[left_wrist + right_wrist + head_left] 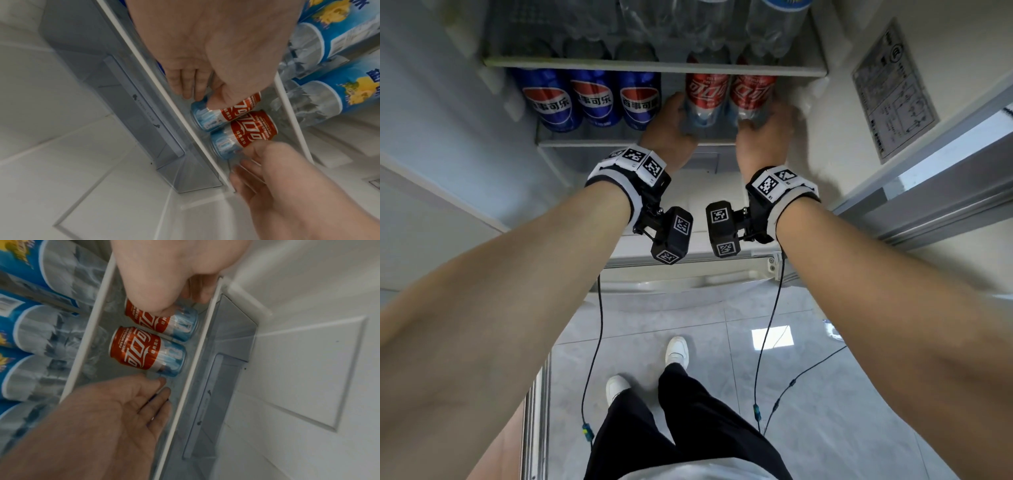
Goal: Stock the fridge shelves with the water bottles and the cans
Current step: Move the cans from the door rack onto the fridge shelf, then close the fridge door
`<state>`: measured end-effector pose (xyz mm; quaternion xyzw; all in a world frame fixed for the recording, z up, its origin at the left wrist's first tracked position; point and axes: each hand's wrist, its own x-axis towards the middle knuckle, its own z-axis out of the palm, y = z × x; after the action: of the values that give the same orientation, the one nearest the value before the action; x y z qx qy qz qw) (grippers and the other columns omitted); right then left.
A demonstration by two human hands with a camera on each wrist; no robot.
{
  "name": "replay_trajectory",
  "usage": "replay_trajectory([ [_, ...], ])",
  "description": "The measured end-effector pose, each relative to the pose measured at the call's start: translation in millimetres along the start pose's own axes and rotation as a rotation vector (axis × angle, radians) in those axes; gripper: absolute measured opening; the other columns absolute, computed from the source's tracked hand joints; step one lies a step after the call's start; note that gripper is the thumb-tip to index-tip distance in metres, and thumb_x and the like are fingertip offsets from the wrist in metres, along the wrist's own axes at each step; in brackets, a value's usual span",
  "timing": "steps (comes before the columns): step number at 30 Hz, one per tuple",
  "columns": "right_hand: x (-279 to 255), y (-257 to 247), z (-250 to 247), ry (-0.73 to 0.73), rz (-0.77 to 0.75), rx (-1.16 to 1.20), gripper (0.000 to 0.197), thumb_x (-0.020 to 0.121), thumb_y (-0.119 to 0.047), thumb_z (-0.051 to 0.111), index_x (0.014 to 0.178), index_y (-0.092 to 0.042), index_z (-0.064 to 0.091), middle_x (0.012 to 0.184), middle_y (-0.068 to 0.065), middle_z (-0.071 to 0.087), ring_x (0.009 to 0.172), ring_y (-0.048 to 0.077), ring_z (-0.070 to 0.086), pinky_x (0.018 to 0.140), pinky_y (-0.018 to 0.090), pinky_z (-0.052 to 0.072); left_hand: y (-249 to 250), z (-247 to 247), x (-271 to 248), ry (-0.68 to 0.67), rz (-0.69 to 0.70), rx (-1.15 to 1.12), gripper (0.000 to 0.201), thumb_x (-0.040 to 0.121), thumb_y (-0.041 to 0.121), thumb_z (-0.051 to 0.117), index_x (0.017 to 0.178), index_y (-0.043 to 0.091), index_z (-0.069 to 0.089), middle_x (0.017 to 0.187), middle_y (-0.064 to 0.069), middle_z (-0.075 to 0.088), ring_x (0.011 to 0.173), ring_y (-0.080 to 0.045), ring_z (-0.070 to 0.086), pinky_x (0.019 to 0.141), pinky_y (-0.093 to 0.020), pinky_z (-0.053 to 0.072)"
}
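Fingers (186, 84) of the left hand (669, 125) are curling round the base of one red cola can (703, 97), thumb on one side and fingers on the other, while the right hand (763, 128) is pinching the base of the second red cola can (751, 94) in the same way. Both cans are standing upright and touching each other at the right end of the lower fridge shelf (619, 140), close to its front edge. From where I am standing, it looks as though the person is gripping them low so the hands are clearing the upper shelf (654, 65) just above, and is setting the pair down together to save a trip.

Three blue Pepsi cans (594, 97) are standing in a row along the left half of the same shelf, with a small gap between the last of them and the left hand. Water bottles (774, 31) with blue labels are lying on the upper shelf, directly over the red cans.

Each can is sitting right inside its hand's grasp, so I judge the placing to be nearly done; the hands only need to be letting go and drawing back without tipping anything. Whether the can bases are fully resting on the shelf I cannot tell.
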<state>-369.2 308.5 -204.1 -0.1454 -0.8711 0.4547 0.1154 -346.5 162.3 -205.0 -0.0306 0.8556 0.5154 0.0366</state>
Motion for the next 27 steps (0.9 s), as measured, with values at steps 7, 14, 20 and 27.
replay_trajectory([
  [7, -32.4, 1.0, -12.5, -0.09, -0.122, 0.031, 0.022, 0.088, -0.01, 0.058, 0.109, -0.011, 0.062, 0.107, 0.002, 0.067, 0.095, 0.015, 0.064, 0.089, 0.034, 0.052, 0.4, -22.4, -33.3, -0.002, -0.009, 0.173, 0.048, 0.093, 0.0, 0.047, 0.14, 0.009, 0.048, 0.135, -0.008, 0.057, 0.123, -0.02, 0.055, 0.106, -0.031, 0.045],
  [14, -71.8, -13.6, -36.7, -0.322, -0.25, 0.004, 0.018, 0.093, -0.015, 0.059, 0.11, -0.01, 0.064, 0.105, -0.002, 0.063, 0.087, 0.006, 0.056, 0.064, 0.001, 0.036, 19.1, -58.7, -92.5, 0.061, 0.072, 0.283, 0.045, 0.088, 0.005, 0.045, 0.132, 0.012, 0.055, 0.116, 0.0, 0.064, 0.108, -0.014, 0.059, 0.101, -0.031, 0.048],
  [20, -118.2, -36.4, -76.5, -0.32, -0.356, 0.0, 0.014, 0.093, -0.017, 0.059, 0.104, -0.016, 0.068, 0.094, -0.01, 0.061, 0.08, 0.002, 0.054, 0.071, 0.013, 0.039, 36.4, -80.4, -159.4, 0.149, 0.218, 0.297, 0.039, 0.09, 0.005, 0.047, 0.126, 0.014, 0.06, 0.111, 0.005, 0.065, 0.108, -0.013, 0.063, 0.1, -0.033, 0.05],
  [27, -198.7, -41.8, -154.0, -0.275, -0.453, -0.007, 0.016, 0.095, -0.018, 0.055, 0.103, -0.014, 0.068, 0.097, -0.001, 0.068, 0.085, 0.009, 0.058, 0.078, 0.016, 0.046, 59.6, -68.1, -259.2, 0.186, 0.315, 0.263, 0.036, 0.088, 0.009, 0.048, 0.118, 0.02, 0.064, 0.103, 0.013, 0.068, 0.098, -0.01, 0.065, 0.094, -0.036, 0.053],
])
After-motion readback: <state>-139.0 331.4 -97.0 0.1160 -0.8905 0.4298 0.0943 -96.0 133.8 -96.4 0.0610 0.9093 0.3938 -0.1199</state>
